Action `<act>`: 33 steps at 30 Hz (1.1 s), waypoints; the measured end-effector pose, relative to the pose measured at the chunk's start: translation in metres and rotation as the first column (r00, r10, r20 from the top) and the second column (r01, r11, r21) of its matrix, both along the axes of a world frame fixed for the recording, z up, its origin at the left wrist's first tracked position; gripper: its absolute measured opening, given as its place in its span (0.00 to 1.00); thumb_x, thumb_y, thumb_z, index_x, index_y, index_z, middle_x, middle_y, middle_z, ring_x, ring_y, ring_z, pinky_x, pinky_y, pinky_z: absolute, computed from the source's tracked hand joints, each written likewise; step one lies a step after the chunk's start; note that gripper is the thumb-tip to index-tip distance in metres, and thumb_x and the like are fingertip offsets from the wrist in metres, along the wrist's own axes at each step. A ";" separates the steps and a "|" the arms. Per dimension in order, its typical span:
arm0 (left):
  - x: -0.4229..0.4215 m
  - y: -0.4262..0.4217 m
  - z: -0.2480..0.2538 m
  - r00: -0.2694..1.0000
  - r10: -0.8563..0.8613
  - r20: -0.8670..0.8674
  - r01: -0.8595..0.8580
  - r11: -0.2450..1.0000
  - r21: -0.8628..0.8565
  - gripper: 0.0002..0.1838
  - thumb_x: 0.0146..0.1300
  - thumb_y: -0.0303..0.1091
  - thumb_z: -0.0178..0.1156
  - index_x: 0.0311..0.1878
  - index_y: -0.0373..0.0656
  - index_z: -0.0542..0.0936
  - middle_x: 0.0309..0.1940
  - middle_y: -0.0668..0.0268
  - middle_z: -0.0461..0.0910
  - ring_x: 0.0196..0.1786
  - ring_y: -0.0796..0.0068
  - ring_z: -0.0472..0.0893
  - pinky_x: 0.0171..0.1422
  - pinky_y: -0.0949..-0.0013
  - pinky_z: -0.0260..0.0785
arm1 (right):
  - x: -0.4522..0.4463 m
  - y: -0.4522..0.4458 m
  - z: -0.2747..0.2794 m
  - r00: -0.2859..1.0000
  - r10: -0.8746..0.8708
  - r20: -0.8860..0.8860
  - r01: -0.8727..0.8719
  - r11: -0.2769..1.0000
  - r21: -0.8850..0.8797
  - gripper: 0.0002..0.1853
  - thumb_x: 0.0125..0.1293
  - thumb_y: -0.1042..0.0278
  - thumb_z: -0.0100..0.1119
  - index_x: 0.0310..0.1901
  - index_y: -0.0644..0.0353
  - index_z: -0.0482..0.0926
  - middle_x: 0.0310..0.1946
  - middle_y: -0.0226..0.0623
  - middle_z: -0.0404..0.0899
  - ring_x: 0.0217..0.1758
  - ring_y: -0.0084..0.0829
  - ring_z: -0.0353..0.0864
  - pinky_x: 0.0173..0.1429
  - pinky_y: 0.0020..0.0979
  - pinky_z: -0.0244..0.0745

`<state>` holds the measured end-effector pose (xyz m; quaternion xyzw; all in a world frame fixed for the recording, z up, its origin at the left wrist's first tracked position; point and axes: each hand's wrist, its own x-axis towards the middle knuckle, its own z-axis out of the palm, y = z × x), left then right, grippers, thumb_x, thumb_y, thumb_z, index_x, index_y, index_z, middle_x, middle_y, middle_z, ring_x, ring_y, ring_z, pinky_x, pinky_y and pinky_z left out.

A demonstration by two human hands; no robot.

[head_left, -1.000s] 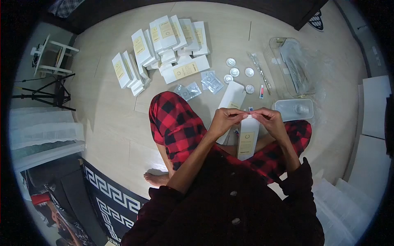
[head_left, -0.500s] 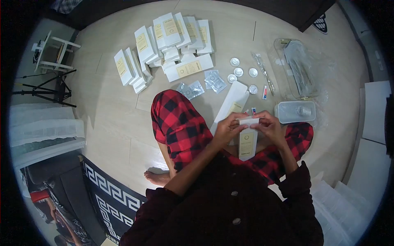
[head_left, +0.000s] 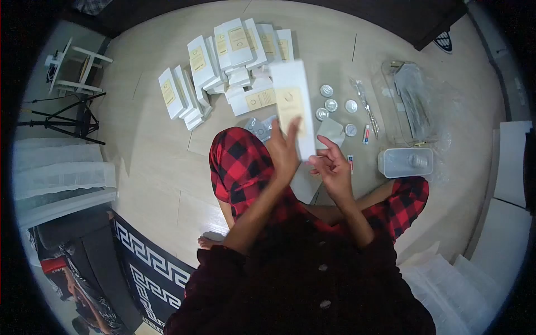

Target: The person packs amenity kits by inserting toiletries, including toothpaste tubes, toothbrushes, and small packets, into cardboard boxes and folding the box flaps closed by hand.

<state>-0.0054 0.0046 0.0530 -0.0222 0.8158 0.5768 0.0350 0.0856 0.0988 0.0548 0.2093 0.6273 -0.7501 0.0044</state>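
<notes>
A white carton (head_left: pixel 291 92) with a yellow label is tilted up in front of me, held near its lower end by my left hand (head_left: pixel 285 153), thumb across the label. Close to the carton's lower right corner is my right hand (head_left: pixel 335 170), its fingers apart; whether a fingertip still touches the corner I cannot tell. Behind the carton, another white box (head_left: pixel 333 132) lies on the floor, partly covered. Clear sachets (head_left: pixel 257 128) lie left of the carton, partly hidden by it.
Many labelled white cartons (head_left: pixel 237 42) are stacked at the back left. Round silver tins (head_left: pixel 331 105), small toothpaste tubes (head_left: pixel 366 134) and a wrapped bundle of thin sticks (head_left: pixel 364 106) lie to the right. A translucent tub (head_left: pixel 391 164) and a large clear plastic bag (head_left: pixel 410 95) are further right.
The carton has moved from my lap up and to the left, in my left hand. My right hand has come away from its top end and its fingers have spread.
</notes>
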 end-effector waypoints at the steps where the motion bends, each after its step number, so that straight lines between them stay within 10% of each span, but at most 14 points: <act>1: -0.025 -0.007 -0.016 0.982 0.117 -0.149 -0.136 0.982 -0.130 0.20 0.65 0.42 0.54 0.48 0.31 0.73 0.37 0.47 0.79 0.37 0.60 0.80 0.44 0.63 0.69 | -0.002 -0.004 0.001 0.998 -0.048 -0.045 0.046 0.998 -0.044 0.25 0.62 0.75 0.55 0.61 0.59 0.64 0.41 0.35 0.76 0.36 0.20 0.78 0.38 0.21 0.74; 3: -0.090 -0.027 -0.023 0.879 0.178 -0.442 -0.265 0.953 -0.144 0.23 0.67 0.44 0.50 0.51 0.30 0.73 0.34 0.46 0.79 0.35 0.52 0.79 0.41 0.58 0.69 | 0.000 -0.002 0.000 0.999 -0.029 -0.042 0.029 1.000 -0.004 0.22 0.62 0.75 0.56 0.59 0.59 0.67 0.40 0.36 0.77 0.36 0.21 0.78 0.38 0.22 0.75; 6: -0.175 -0.059 0.007 0.855 0.252 -0.453 -0.304 0.952 -0.044 0.25 0.68 0.47 0.47 0.43 0.29 0.75 0.29 0.52 0.79 0.30 0.61 0.78 0.37 0.61 0.68 | 0.012 0.011 -0.022 0.999 0.047 -0.023 -0.042 0.981 0.187 0.21 0.64 0.74 0.54 0.59 0.61 0.67 0.39 0.36 0.78 0.37 0.22 0.79 0.39 0.22 0.74; 8: -0.204 -0.065 0.007 0.857 0.254 -0.448 -0.282 0.959 0.004 0.25 0.68 0.49 0.47 0.42 0.29 0.75 0.28 0.54 0.79 0.29 0.65 0.77 0.36 0.63 0.68 | 0.019 0.020 -0.038 0.996 -0.008 0.091 0.008 1.000 -0.002 0.18 0.64 0.73 0.54 0.56 0.62 0.70 0.42 0.35 0.77 0.37 0.22 0.79 0.39 0.22 0.74; 12: -0.170 -0.042 0.016 0.978 0.043 0.204 -0.143 0.848 0.511 0.29 0.64 0.60 0.46 0.43 0.38 0.75 0.29 0.65 0.76 0.26 0.73 0.75 0.26 0.69 0.69 | -0.004 0.005 -0.019 0.994 -0.095 0.045 0.098 0.993 -0.072 0.17 0.61 0.74 0.58 0.53 0.62 0.73 0.42 0.35 0.76 0.41 0.22 0.77 0.42 0.22 0.75; 15: -0.105 -0.005 0.019 0.899 -0.279 0.337 -0.082 0.648 0.757 0.31 0.68 0.57 0.40 0.58 0.39 0.68 0.20 0.73 0.67 0.17 0.83 0.67 0.17 0.78 0.57 | -0.034 -0.008 0.022 0.941 -0.099 -0.325 0.160 0.973 0.168 0.20 0.58 0.76 0.62 0.54 0.61 0.74 0.45 0.36 0.74 0.45 0.25 0.76 0.44 0.23 0.75; 19: -0.041 0.026 0.046 0.886 -0.391 0.250 -0.050 0.456 0.889 0.37 0.65 0.64 0.40 0.60 0.38 0.65 0.24 0.71 0.67 0.23 0.82 0.65 0.25 0.78 0.58 | -0.048 -0.005 0.059 0.802 -0.010 -0.598 0.318 0.854 0.412 0.21 0.50 0.77 0.66 0.50 0.60 0.78 0.47 0.38 0.73 0.47 0.30 0.75 0.46 0.26 0.75; 21: -0.029 0.025 0.050 0.821 -0.561 0.104 0.089 0.306 0.948 0.30 0.63 0.63 0.44 0.44 0.41 0.74 0.30 0.69 0.74 0.29 0.79 0.74 0.31 0.76 0.68 | -0.044 0.000 0.062 0.764 0.054 -0.643 0.356 0.796 0.490 0.21 0.48 0.77 0.67 0.47 0.60 0.80 0.48 0.39 0.73 0.47 0.32 0.76 0.47 0.27 0.75; 28: -0.025 0.010 0.065 0.692 -0.711 0.124 0.160 0.319 0.934 0.32 0.60 0.43 0.55 0.62 0.34 0.62 0.45 0.57 0.74 0.41 0.71 0.76 0.45 0.70 0.74 | -0.029 0.020 0.070 0.727 0.188 -0.661 0.343 0.734 0.586 0.18 0.44 0.74 0.68 0.42 0.57 0.83 0.42 0.33 0.80 0.43 0.31 0.75 0.48 0.30 0.68; 33: -0.025 -0.009 0.058 0.706 -0.687 0.173 0.068 0.309 0.949 0.32 0.60 0.43 0.56 0.62 0.33 0.62 0.42 0.59 0.74 0.41 0.72 0.76 0.46 0.73 0.73 | -0.035 0.003 0.060 0.713 0.233 -0.661 0.539 0.421 0.729 0.18 0.41 0.62 0.69 0.39 0.51 0.84 0.41 0.23 0.80 0.42 0.26 0.73 0.44 0.27 0.56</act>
